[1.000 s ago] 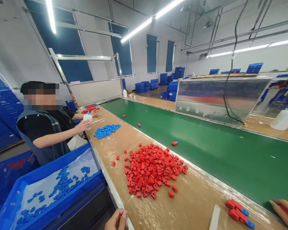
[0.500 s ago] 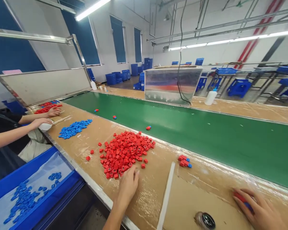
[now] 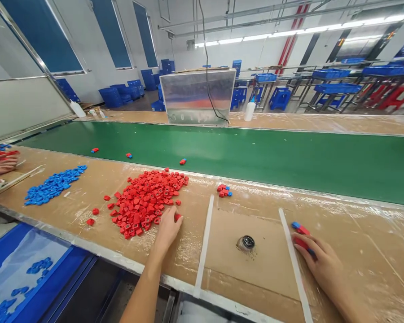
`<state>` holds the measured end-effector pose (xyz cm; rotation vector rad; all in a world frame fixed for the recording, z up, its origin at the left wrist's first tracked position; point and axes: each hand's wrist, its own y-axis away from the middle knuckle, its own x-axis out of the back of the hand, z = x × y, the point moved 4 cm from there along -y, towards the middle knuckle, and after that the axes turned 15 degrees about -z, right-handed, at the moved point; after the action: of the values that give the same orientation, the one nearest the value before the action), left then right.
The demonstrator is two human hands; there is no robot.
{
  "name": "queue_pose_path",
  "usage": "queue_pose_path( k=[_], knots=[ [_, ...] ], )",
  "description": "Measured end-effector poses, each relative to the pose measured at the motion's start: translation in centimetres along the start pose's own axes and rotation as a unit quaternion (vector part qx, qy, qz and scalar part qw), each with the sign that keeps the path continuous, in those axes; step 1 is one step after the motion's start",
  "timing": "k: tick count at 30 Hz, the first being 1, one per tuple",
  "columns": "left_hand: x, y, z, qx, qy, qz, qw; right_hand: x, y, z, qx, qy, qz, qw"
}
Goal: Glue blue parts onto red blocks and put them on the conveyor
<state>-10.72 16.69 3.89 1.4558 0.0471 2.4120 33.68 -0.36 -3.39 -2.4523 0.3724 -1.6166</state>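
Observation:
My left hand (image 3: 168, 229) is at the near right edge of a heap of small red plastic blocks (image 3: 144, 202), its fingers pinched on one red block (image 3: 178, 217). Over on the right, my right hand (image 3: 323, 264) has its fingers closed round a red-and-blue block piece (image 3: 302, 244), partly covered by the fingers. A second red-and-blue piece (image 3: 301, 228) lies just beyond those fingertips. Between the hands stands a small round pot with a black top (image 3: 248, 242). Several joined red-and-blue pieces (image 3: 224, 191) lie together near the belt.
A green conveyor belt (image 3: 256, 157) runs behind the worktop, carrying a few red-and-blue pieces (image 3: 182, 161). Blue parts (image 3: 55, 184) are heaped at left, near a co-worker's hand (image 3: 2, 165). White tape strips (image 3: 205, 246) mark the surface. A blue bin (image 3: 54, 269) sits below the edge.
The view has swung right. My left hand now shows a red block between its fingers. A second red-and-blue piece shows beside my right hand, which still has a piece under its fingers.

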Motion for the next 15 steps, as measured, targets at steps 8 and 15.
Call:
queue_pose_path(
  k=[8,15],
  knots=[
    [-1.0,2.3,0.0,-0.003,0.062,0.032,0.998,0.9,0.6,0.0,-0.045,-0.033,0.036,0.998],
    [-1.3,2.5,1.3,-0.032,0.078,-0.021,0.996,1.3,0.9,0.3,-0.09,-0.086,0.03,0.992]
  ],
)
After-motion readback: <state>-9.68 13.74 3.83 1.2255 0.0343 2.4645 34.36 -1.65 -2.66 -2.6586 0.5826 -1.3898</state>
